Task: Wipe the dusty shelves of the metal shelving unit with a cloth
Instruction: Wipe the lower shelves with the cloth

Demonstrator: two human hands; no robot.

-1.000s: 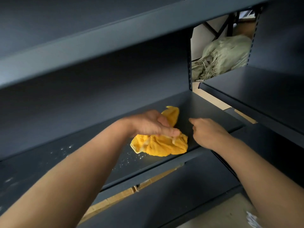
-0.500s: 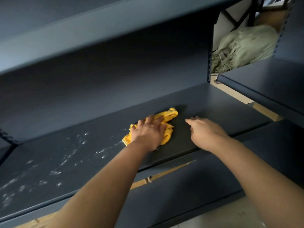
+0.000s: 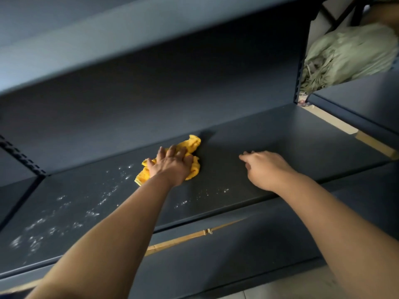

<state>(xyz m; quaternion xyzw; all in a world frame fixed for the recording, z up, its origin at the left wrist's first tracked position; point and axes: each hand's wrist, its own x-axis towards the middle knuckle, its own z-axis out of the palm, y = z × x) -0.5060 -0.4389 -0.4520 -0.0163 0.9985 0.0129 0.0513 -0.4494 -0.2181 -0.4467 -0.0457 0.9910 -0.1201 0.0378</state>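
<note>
A dark blue-grey metal shelf (image 3: 280, 147) runs across the view. On it lies a crumpled yellow cloth (image 3: 191, 145), pressed flat under my left hand (image 3: 170, 167), whose fingers are spread over it. White dust specks (image 3: 64, 212) cover the shelf's left part, and a small patch sits near the front edge between my arms. My right hand (image 3: 265, 169) rests on the shelf to the right of the cloth, fingers loosely curled, holding nothing.
Another shelf board (image 3: 108, 46) hangs close above. A slotted upright (image 3: 21, 158) stands at the left rear. A neighbouring shelf unit (image 3: 367, 100) stands at the right, with a pale green sack (image 3: 345, 55) behind it. A lower shelf (image 3: 237, 255) juts out below.
My left hand has pushed the cloth from the front edge back towards the rear of the shelf and flattened on it. The view has shifted left, showing more dust.
</note>
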